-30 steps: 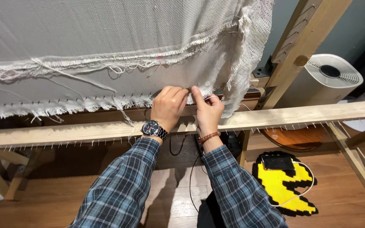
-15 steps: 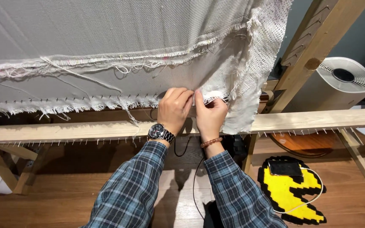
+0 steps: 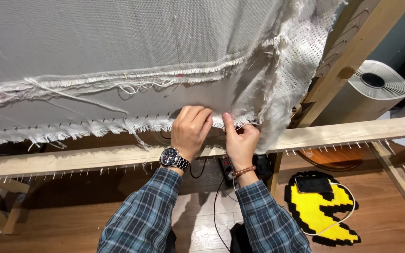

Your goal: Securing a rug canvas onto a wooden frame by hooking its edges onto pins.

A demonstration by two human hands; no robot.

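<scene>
Both hands work the frayed lower edge of the white cloth (image 3: 118, 42) stretched on a wooden frame. The left hand (image 3: 191, 129) curls shut, fingertips pinching the fringe (image 3: 94, 129) where it hooks onto a row of small nails; the right hand (image 3: 241, 140) pinches the same edge just beside it, thumb up. This looks like fixing the cloth hem along the nails, and a further stretch would call for pulling the edge taut. The lower wooden rail (image 3: 71, 161) runs just below the hands, its own nails pointing down. On the floor lie a yellow rug (image 3: 322, 211), a black cable (image 3: 216, 206), and a white fan (image 3: 376, 84) stands to the right.
</scene>
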